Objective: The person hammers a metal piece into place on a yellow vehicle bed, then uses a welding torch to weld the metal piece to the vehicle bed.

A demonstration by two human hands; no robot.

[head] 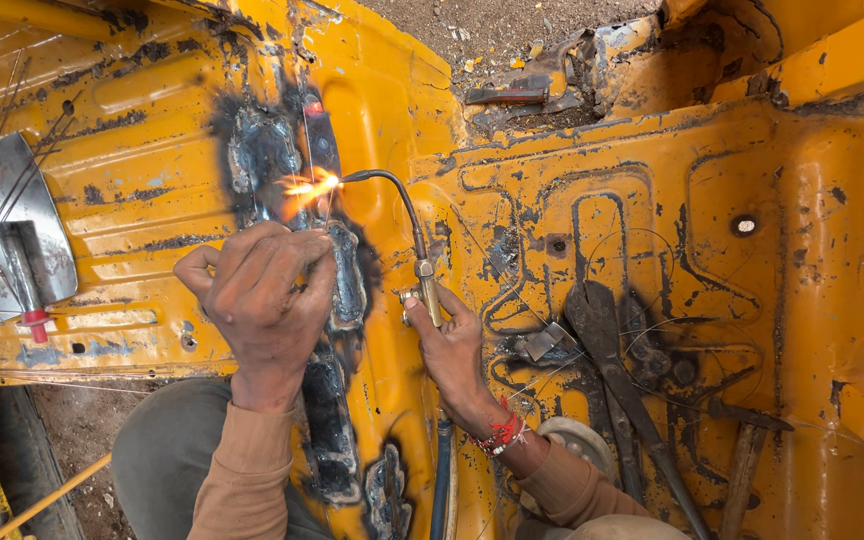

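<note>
My right hand grips a gas torch by its brass neck. Its curved tube ends in an orange flame that plays on a blackened seam of the yellow sheet-metal floor panel. My left hand is closed beside the flame, pinching a thin filler rod whose tip meets the heated spot. A grey patch strip with burnt edges runs down from the seam between my two hands. A hose leads down from the torch.
Large metal shears and a hammer lie on the panel to the right. A bare metal sheet with thin rods across it sits at the left. Dirt ground shows at the top. My knee is at the bottom left.
</note>
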